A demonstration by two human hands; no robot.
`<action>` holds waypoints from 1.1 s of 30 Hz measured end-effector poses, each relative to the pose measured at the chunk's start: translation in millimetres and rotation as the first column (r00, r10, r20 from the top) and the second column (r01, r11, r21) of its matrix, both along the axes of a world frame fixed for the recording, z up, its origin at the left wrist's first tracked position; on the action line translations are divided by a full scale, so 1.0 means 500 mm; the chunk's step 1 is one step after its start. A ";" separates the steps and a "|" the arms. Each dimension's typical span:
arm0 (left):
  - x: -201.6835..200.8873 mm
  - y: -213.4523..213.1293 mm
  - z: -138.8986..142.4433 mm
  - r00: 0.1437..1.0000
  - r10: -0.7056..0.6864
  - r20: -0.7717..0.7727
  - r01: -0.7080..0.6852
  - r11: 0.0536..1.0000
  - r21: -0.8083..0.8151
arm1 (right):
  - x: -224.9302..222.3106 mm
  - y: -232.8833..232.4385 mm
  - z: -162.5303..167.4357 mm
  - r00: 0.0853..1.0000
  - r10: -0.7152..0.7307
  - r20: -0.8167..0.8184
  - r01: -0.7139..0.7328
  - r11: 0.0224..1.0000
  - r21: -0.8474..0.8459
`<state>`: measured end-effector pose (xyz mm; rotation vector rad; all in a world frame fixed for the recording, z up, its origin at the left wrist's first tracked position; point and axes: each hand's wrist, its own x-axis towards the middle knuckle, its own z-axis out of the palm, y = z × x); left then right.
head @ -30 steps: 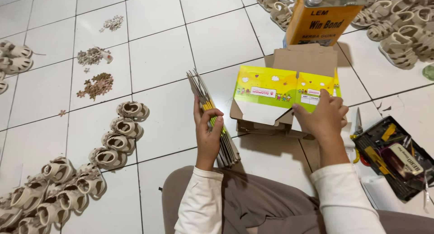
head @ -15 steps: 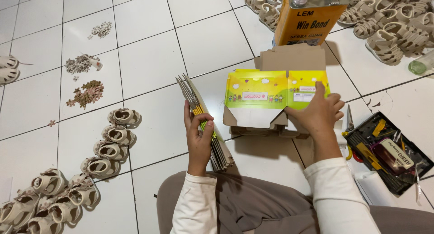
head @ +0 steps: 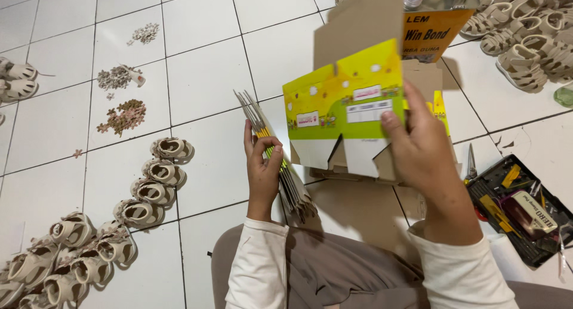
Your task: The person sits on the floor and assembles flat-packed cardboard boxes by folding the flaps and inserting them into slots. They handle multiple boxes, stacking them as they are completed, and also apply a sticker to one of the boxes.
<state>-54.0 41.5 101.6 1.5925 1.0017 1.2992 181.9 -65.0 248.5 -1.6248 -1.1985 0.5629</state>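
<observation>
Cardboard shoebox blank [head: 349, 106], yellow and green printed face with white label patches, brown flaps behind and below, held raised above the white tiled floor [head: 203, 76] in the right hand [head: 421, 145]; thumb pressed on the printed face near its right edge, remaining fingers behind the card and hidden, so a pinch on that edge. Left hand [head: 261, 166], cream sleeve, fingers curled and pressed together around a stack of flat box blanks [head: 280, 166] stood on edge and leaning, lower end resting near the person's knee. Second printed box part [head: 440, 109] lies just behind the right hand, mostly covered. Orange glue can [head: 433, 28] with a white cap stands at the top, just beyond the raised blank. Heap of beige child sandals [head: 525, 34] at the top right; 1 green object at the right edge, too cut off to identify. Black tool tray [head: 519, 207] at the lower right holds yellow-handled tools and a small box; scissors [head: 471, 163] lie beside it. Line of beige sandals [head: 152, 178] runs down the left side to the lower-left corner; 2 more sandals [head: 15, 79] at the left edge. 3 small piles of flower-shaped trims [head: 122, 115] lie on the tiles at the upper left, well apart from both hands.
</observation>
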 end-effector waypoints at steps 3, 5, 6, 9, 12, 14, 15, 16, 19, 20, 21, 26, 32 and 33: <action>-0.007 0.007 0.009 0.996 -0.055 -0.065 0.059 0.996 0.064 | -0.063 -0.007 0.039 0.962 0.042 0.270 0.051 0.944 -0.327; -0.009 0.006 0.017 0.991 -0.090 -0.100 0.089 0.996 -0.019 | -0.114 0.015 0.030 0.917 0.165 0.362 -0.081 0.968 -0.236; -0.010 0.003 0.022 0.987 -0.109 -0.117 0.102 0.993 -0.061 | -0.137 0.029 0.016 0.885 0.221 0.410 -0.152 0.969 -0.195; -0.012 -0.006 0.035 0.975 -0.205 -0.089 0.195 0.974 -0.113 | -0.193 0.078 -0.056 0.878 0.290 0.380 -0.225 0.952 -0.206; -0.011 -0.013 0.039 0.980 -0.184 -0.076 0.180 0.982 -0.057 | -0.212 0.083 -0.140 0.896 0.355 0.265 -0.254 0.902 -0.349; -0.012 -0.014 0.034 0.985 -0.169 -0.016 0.167 0.981 -0.097 | -0.217 0.076 -0.188 0.913 0.390 0.120 -0.326 0.873 -0.362; -0.012 -0.013 0.029 0.987 -0.161 0.015 0.161 0.980 -0.115 | -0.210 0.070 -0.206 0.909 0.415 0.021 -0.383 0.858 -0.343; -0.012 -0.011 0.023 0.988 -0.153 0.009 0.153 0.983 -0.101 | -0.208 0.063 -0.222 0.895 0.440 -0.075 -0.440 0.840 -0.319; -0.007 0.002 0.003 0.992 -0.120 -0.025 0.119 0.992 -0.039 | -0.215 0.050 -0.257 0.859 0.489 -0.154 -0.509 0.850 -0.138; -0.005 0.009 -0.002 0.994 -0.095 -0.045 0.094 0.995 -0.009 | -0.215 0.053 -0.264 0.864 0.479 -0.155 -0.500 0.855 -0.141; -0.002 0.016 -0.005 0.995 -0.071 -0.066 0.073 0.997 0.019 | -0.215 0.059 -0.270 0.870 0.467 -0.158 -0.489 0.860 -0.145; 0.004 0.062 0.007 0.999 -0.018 -0.051 0.021 0.998 0.058 | -0.203 0.114 -0.290 0.854 0.499 -0.148 -0.505 0.863 -0.004; 0.000 0.063 0.022 0.981 -0.120 -0.149 0.116 0.993 -0.034 | -0.092 0.078 -0.261 0.995 0.001 -0.101 -0.010 0.996 -0.085; 0.001 0.057 0.020 0.982 -0.124 -0.139 0.120 0.992 -0.041 | -0.047 0.058 -0.251 0.991 -0.137 0.006 0.137 0.990 0.031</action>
